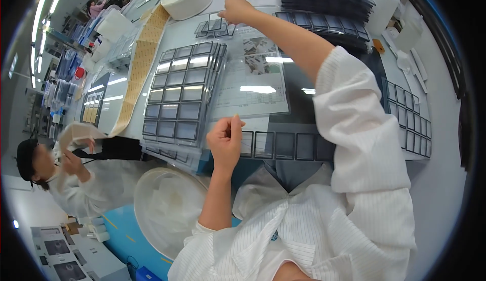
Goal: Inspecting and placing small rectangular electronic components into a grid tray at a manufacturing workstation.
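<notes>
My right hand (238, 11) reaches to the far side of the table, its fingers pinched at the edge of a small black-framed clear pane (216, 22). That pane sits over a small loose pile of similar framed panes (205, 30). Near the table's front edge, my left hand (225, 138) is closed with thumb and forefinger together; whatever it may hold is too small to make out. Just right of it lies a row of black-framed panes (284, 146). To its left stands a stack of trays (174, 91) filled with black-framed panes.
A clear-covered printed sheet (253, 96) lies mid-table. Dark tray stacks (324, 0) rise at the far right, beside another framed tray (410, 119). A white tape roll (186, 0) and brown strip (144, 53) lie left. A lined bin (169, 210) stands below; a co-worker (76, 174) is at left.
</notes>
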The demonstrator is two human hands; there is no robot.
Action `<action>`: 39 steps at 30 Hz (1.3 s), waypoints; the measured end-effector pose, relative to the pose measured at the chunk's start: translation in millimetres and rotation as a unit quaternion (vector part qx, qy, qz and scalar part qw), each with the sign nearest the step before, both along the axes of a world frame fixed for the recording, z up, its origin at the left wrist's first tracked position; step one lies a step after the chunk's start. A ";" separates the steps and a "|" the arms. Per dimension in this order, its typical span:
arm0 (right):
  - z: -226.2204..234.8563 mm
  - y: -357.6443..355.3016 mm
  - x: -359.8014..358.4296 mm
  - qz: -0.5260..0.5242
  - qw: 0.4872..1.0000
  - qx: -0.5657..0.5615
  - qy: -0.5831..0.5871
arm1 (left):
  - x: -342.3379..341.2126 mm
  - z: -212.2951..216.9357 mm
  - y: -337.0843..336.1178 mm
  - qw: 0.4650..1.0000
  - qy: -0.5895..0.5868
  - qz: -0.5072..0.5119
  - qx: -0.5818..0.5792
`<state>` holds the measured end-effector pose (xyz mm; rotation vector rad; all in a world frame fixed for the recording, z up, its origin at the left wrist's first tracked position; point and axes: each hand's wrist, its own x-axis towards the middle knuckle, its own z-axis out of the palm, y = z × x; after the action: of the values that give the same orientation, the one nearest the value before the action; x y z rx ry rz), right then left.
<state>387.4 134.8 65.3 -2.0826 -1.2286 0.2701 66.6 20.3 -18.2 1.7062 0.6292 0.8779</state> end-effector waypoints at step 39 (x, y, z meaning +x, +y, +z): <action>-18.2 -354.3 -72.0 -0.121 0.986 -0.020 -0.117 | -80.0 -12.3 -32.6 0.971 0.230 0.051 0.034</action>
<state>315.3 -219.5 47.1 -2.3223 -1.0928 -0.0626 -13.4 -12.3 -30.5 1.9708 1.0130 0.5769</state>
